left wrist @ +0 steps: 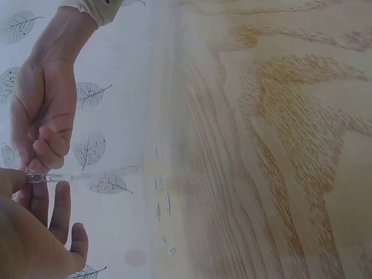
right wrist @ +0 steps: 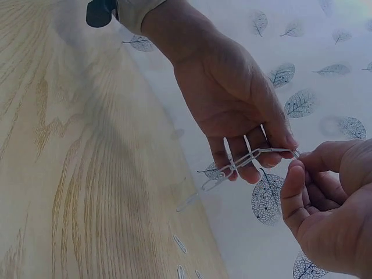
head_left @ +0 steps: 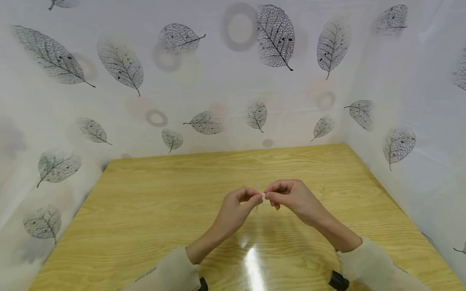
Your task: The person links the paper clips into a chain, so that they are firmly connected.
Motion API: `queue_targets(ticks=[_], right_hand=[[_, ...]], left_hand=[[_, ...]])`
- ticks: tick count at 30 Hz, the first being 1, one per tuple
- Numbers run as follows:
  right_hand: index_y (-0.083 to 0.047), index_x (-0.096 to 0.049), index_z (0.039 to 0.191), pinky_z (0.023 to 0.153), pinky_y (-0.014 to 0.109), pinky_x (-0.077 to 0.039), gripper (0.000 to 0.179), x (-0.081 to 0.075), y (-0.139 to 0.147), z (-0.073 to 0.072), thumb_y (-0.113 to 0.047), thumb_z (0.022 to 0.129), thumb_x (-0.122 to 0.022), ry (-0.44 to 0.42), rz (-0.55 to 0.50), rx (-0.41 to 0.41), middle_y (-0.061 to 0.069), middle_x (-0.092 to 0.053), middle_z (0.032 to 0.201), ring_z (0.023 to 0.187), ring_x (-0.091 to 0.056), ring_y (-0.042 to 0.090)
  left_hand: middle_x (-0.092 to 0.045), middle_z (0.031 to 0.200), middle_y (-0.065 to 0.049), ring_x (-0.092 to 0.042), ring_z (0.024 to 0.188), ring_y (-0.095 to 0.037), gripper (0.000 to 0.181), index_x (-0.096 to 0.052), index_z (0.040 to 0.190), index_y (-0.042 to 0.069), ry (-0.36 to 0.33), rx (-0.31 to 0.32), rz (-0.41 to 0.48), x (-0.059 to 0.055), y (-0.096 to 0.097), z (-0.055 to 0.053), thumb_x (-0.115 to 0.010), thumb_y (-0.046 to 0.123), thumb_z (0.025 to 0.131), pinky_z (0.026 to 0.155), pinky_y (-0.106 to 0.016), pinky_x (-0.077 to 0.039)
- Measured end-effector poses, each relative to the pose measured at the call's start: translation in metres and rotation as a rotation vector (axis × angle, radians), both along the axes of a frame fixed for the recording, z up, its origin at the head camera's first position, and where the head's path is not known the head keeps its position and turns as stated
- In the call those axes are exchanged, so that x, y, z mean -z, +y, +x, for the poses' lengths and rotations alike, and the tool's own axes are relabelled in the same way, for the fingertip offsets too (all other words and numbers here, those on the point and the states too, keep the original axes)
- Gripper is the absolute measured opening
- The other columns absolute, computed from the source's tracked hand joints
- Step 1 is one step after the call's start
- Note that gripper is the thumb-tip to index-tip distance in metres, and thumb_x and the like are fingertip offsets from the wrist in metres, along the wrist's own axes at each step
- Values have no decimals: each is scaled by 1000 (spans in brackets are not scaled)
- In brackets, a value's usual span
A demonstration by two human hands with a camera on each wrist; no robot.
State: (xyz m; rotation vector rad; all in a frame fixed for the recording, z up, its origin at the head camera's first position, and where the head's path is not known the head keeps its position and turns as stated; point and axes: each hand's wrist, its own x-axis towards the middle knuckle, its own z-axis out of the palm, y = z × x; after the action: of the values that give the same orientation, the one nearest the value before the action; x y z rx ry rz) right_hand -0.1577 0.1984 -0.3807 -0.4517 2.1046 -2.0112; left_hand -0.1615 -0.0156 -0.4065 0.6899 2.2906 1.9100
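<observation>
Left hand [head_left: 236,208] and right hand [head_left: 300,200] meet above the wooden table [head_left: 153,210], thumbs and fingers of both pinching one end of a clip chain [right wrist: 232,168]. Loose clips [right wrist: 180,243] lie on the tabletop; fingertips partly cover the pinched end. Chain: slender, pale linked loops, hanging aslant.

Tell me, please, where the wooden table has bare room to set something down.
The wooden table looks bare from its left edge to the left hand, and from the right hand to the table's right edge. It is crowded where the hands meet: both pinch a paper-clip chain, with loose paper clips lying nearby.
</observation>
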Motion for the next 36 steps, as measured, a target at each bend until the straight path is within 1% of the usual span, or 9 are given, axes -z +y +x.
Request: queue_targets(ticks=[5, 8, 15, 18, 23, 29, 33, 34, 36], right_hand=[[12, -67, 107, 67, 27, -55, 18, 1, 2, 0, -4, 99, -68, 4, 17, -11, 7, -66, 83, 71, -60, 14], [10, -69, 109, 69, 29, -56, 21, 1, 8, -3, -9, 101, -67, 2, 64, 13, 9, -66, 85, 73, -61, 18], [7, -69, 114, 73, 32, -56, 27, 6, 46, -15, -18, 104, -66, -15, 196, 165, 12, -66, 89, 74, -60, 21], [8, -68, 118, 73, 35, -57, 30, 12, 65, -20, -18, 104, -65, -9, 278, 206, 11, -66, 89, 75, -61, 21], [11, -65, 124, 68, 35, -56, 32, 22, 84, -25, -15, 105, -63, 3, 441, 233, 14, -67, 92, 77, -61, 26], [14, -66, 122, 61, 30, -52, 30, 38, 95, -32, -9, 103, -62, -9, 578, 269, 19, -69, 97, 78, -60, 26], [13, -69, 116, 60, 27, -50, 24, 51, 101, -38, -5, 101, -64, 16, 656, 302, 22, -71, 101, 78, -61, 22], [13, -70, 114, 62, 28, -50, 23, 54, 101, -40, -5, 100, -65, 27, 679, 306, 23, -72, 103, 79, -62, 23], [11, -72, 111, 67, 32, -53, 22, 60, 102, -42, -6, 99, -67, 49, 730, 311, 24, -72, 107, 84, -66, 27]], left_hand=[[-75, 98, -7, -68, 95, -21, 17, -73, 103, 3, 1, -1, 0, 2, -1, -1, -67, 19, 103, 87, -32, -54], [-75, 99, -7, -69, 96, -24, 17, -72, 103, 4, -7, 0, 0, 2, -2, -1, -66, 20, 104, 85, -31, -55], [-75, 96, -10, -70, 93, -30, 17, -70, 103, 0, -36, 12, 17, 0, -7, -2, -65, 16, 104, 82, -26, -55], [-74, 95, -10, -71, 91, -27, 17, -70, 103, -1, -34, -5, 5, 1, -9, -3, -65, 16, 104, 76, -24, -53], [-74, 93, -8, -70, 88, -21, 18, -69, 103, -2, -37, -18, -9, 4, -12, -6, -66, 15, 103, 78, -25, -54], [-73, 92, -6, -70, 87, -19, 18, -70, 103, -1, -38, -16, -19, 4, -12, -6, -66, 16, 103, 83, -42, -59], [-73, 92, -5, -69, 86, -18, 15, -71, 102, 3, -35, -14, -22, 3, -12, -6, -67, 17, 103, 79, -35, -58], [-73, 92, -5, -69, 86, -18, 14, -71, 102, 4, -35, -13, -24, 3, -12, -6, -67, 17, 103, 78, -32, -58], [-73, 91, -5, -69, 86, -18, 14, -72, 102, 4, -37, -10, -23, 4, -13, -6, -67, 17, 103, 79, -34, -58]])
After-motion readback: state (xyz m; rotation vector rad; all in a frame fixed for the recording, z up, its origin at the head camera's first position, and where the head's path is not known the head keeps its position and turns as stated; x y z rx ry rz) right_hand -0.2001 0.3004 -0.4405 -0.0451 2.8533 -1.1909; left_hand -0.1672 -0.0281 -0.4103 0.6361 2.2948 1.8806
